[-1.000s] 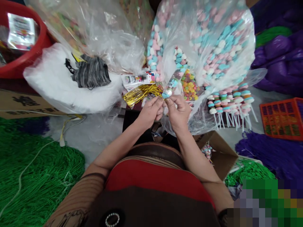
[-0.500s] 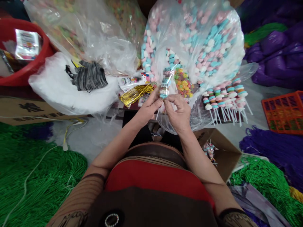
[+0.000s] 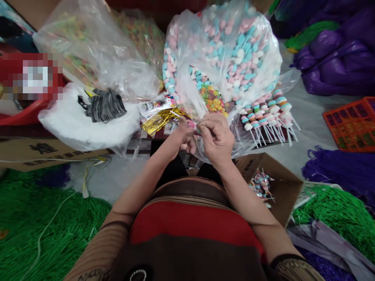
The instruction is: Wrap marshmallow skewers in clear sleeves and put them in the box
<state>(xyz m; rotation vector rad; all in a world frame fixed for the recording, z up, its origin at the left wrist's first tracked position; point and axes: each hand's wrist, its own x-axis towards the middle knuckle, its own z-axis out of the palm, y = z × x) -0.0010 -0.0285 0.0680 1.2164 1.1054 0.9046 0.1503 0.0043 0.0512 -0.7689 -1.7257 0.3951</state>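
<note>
My left hand (image 3: 184, 136) is closed around a wrapped marshmallow skewer (image 3: 191, 125), mostly hidden by the fingers; a bit of pink shows. A white stick pokes out at the upper left of this hand. My right hand (image 3: 217, 134) meets it from the right, thumb and fingers pinched on the skewer's near end. Just beyond the hands lie gold twist ties (image 3: 159, 120) and printed packets (image 3: 156, 105). Ring-shaped gummies (image 3: 213, 99) sit behind my right hand. Several marshmallow skewers (image 3: 268, 111) lie at the table's right side, sticks toward me.
Large clear bags of marshmallows (image 3: 246, 47) and gummies (image 3: 88, 50) stand at the back. A striped grey glove (image 3: 107, 105) rests on a pile of white plastic bags (image 3: 67, 121). An open cardboard box (image 3: 281, 191) with wrapped skewers is at lower right, near an orange crate (image 3: 351, 125).
The skewer stood upright between my hands with its clear wrapper showing; now it is turned sideways and mostly covered by my fingers. The view has shifted somewhat.
</note>
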